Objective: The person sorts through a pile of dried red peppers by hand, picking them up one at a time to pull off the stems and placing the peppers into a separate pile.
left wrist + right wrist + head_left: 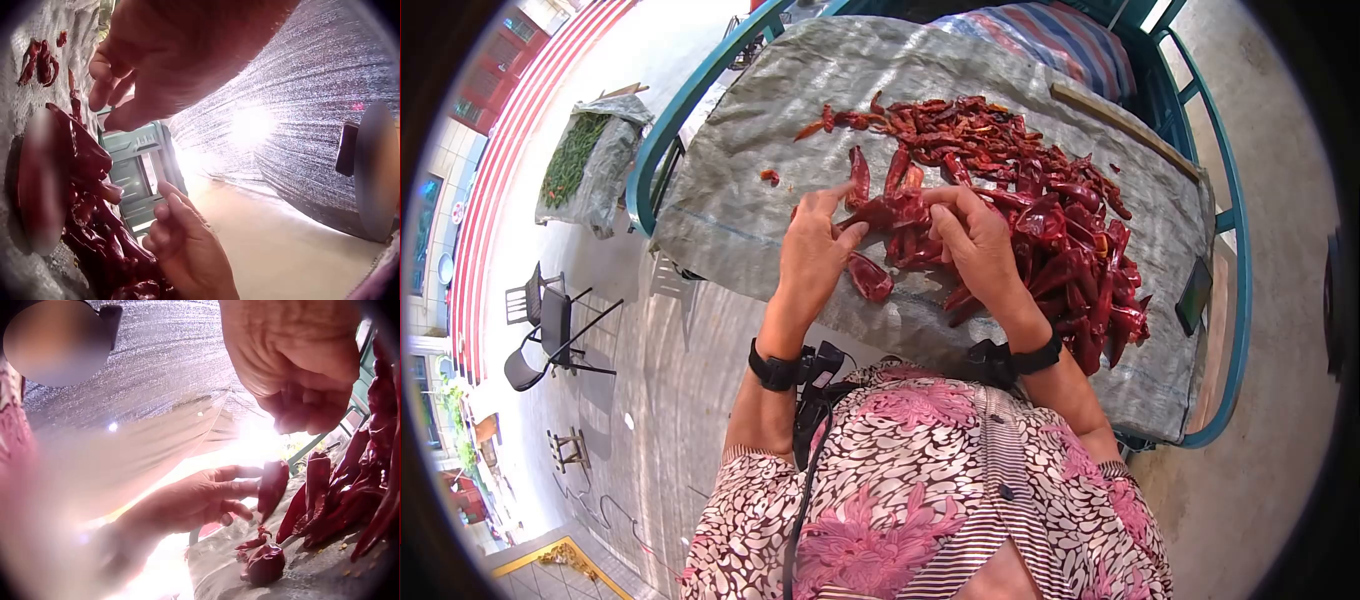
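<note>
Both hands are over dried red chili peppers heaped on a grey woven sheet [735,140]. In the head view, one wrinkled red pepper [885,212] lies between the fingertips of the two hands. My left hand [812,240] is at its left end; the right wrist view has that hand's fingers spread beside an upright pepper [273,487]. My right hand [980,245] is at the other end, fingers loosely bent, and in the left wrist view nothing shows between thumb and forefinger of the right hand [190,250]. Below the left fingertips lies another pepper [868,277].
Thin, shrivelled pepper pieces [970,130] spread behind the pile of larger whole peppers [1070,260]. A dark phone-like slab [1193,297] lies at the right, near a wooden strip [1125,130]. Blue-green metal rails [1235,300] border the cart. Chairs [555,325] stand on the floor at left.
</note>
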